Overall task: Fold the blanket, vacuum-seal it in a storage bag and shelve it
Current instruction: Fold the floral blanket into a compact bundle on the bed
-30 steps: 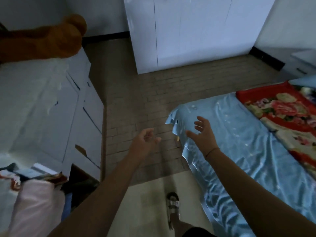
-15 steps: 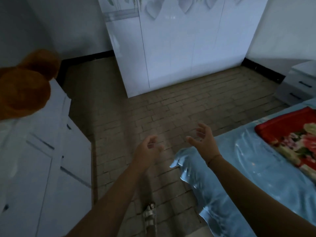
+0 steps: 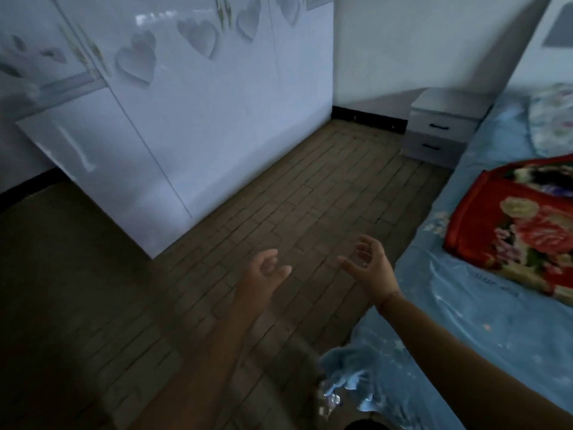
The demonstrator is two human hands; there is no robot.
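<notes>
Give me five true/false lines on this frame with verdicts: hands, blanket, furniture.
1. The left hand and the right hand hold nothing. True.
2. A red flowered blanket lies on the bed. True.
3. The right hand touches the blanket. False: it hovers apart from it, near the bed's edge.
4. The wardrobe doors bear heart shapes. True.
5. The nightstand has a drawer pulled open. False: both its drawers are shut.
</notes>
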